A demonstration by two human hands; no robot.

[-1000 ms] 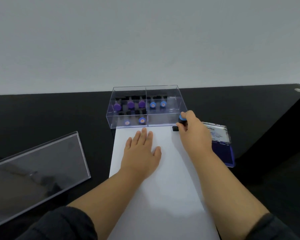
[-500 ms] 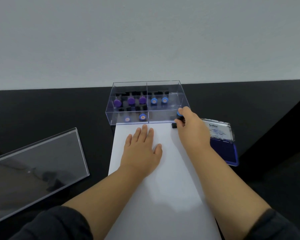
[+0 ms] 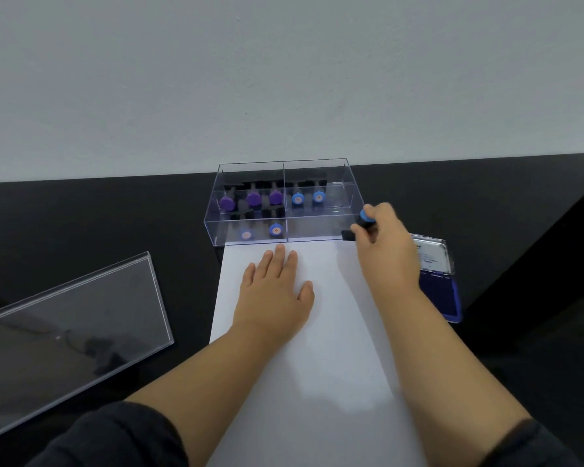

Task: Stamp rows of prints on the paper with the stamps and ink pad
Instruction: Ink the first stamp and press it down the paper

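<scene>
— Where is the stamp right now?

— It's in my right hand, right of centre in the frame. My fingers are closed around the stamp: its blue cap points up and left, and its black base sits at the far right corner of the paper, just in front of the clear box. I cannot tell whether the base touches the sheet.

— And your other hand?

— My left hand lies flat on the upper part of the paper, palm down, the fingers close together and pointing toward the box, the thumb out to the right. It holds nothing.

— Any prints on the sheet?

— None that I can see; the paper looks blank white, running from the box down to the bottom edge of the frame.

— What about the ink pad?

— The ink pad is just right of my right wrist, open, its dark blue pad facing up and its lid standing behind it. My hand hides part of it.

— And the box?

— It's at centre frame, touching the paper's far edge. Three purple stamps and two blue stamps stand in the back compartments, and two more blue-capped ones in the front left one. A clear cover lies on the black table at the lower left.
</scene>
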